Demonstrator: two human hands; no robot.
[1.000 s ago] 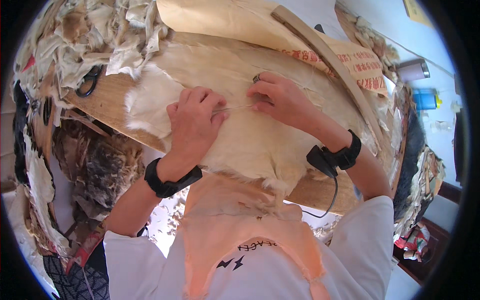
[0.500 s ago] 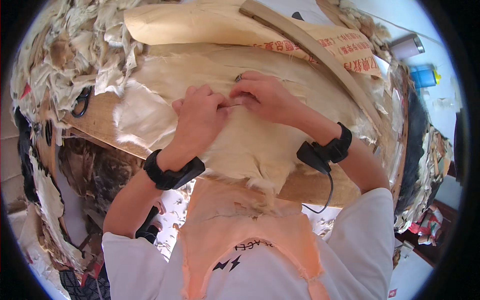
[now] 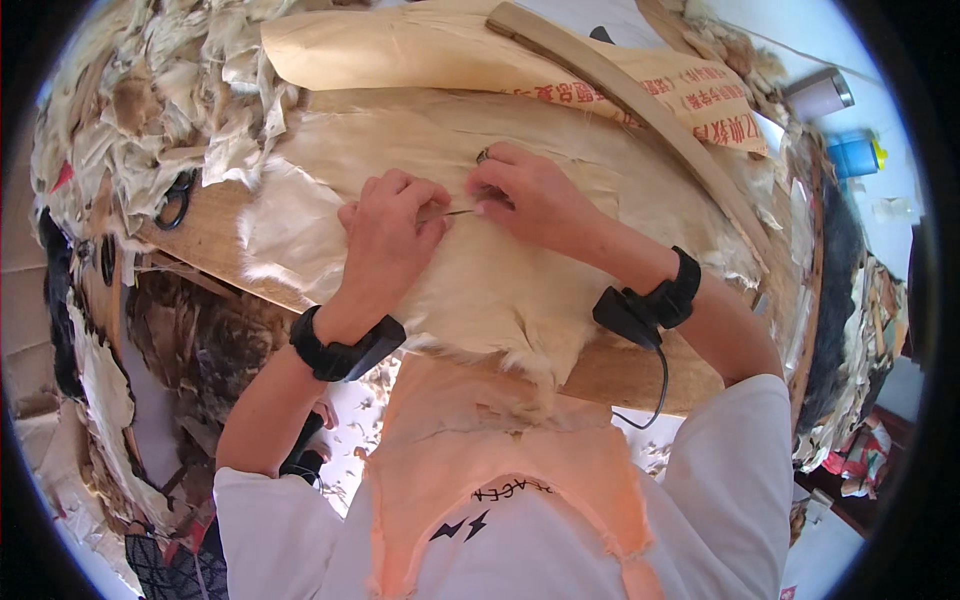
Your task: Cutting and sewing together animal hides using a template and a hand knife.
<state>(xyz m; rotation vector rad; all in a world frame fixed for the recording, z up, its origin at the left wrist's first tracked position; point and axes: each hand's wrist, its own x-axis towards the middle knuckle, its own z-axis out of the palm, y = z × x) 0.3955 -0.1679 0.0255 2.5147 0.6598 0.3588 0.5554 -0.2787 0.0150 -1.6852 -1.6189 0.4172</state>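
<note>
A large cream pelt (image 3: 500,275), pale skin side up with furry edges, lies over the wooden table in front of me. Above its middle, a thin dark needle (image 3: 458,212) bridges the small gap between my hands. My left hand (image 3: 392,225) is curled, one end of the needle running in between its thumb and forefinger. My right hand (image 3: 525,190), with a ring on one finger, is pinched closed at the needle's other end. Its fingertips are partly hidden, and I cannot make out any thread.
Fur scraps (image 3: 150,100) are heaped at the left, beside black-handled scissors (image 3: 175,200). A curved wooden strip (image 3: 640,110) lies across brown paper (image 3: 390,50) at the back. A blue bottle (image 3: 852,155) and a grey cup (image 3: 820,95) stand far right. A cable (image 3: 660,390) hangs from my right wristband.
My left hand has drawn slightly away from the right and its grip has loosened a little. More of the needle shows between them. The right hand has barely moved.
</note>
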